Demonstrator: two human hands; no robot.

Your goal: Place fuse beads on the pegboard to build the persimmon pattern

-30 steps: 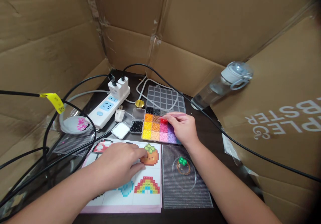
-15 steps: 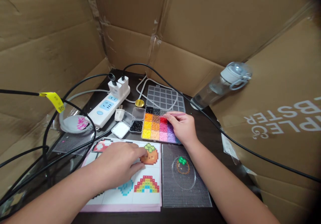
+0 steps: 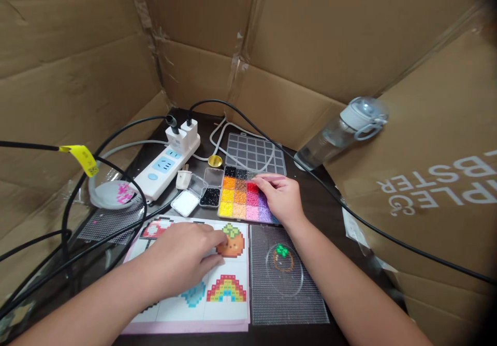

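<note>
My left hand (image 3: 182,255) rests on a printed pattern sheet (image 3: 180,312), index finger stretched out and touching the edge of an orange fruit pattern (image 3: 233,245) with green leaves. The thumb is apart from the fingers. Between the thumb and fingers of my right hand (image 3: 285,198) are pink tweezers (image 3: 275,177). Their tips are over the sorted bead box (image 3: 229,217), near the brown and red compartments; whether they grip a bead is too small to tell. A clear pegboard (image 3: 289,307) beside the sheet bears a bead figure (image 3: 283,258) with a green top and an orange-brown outline.
A small box of black beads (image 3: 210,197) and a white-filled box (image 3: 185,202) stand left of the bead box. Further left are a power strip (image 3: 165,167) and looping black cables (image 3: 73,196). A water bottle (image 3: 337,131) leans against the cardboard wall (image 3: 423,129) at right.
The view has shifted very slightly. Both hands stay in nearly the same places, the left on the sheet and the right with the tweezers at the bead box.
</note>
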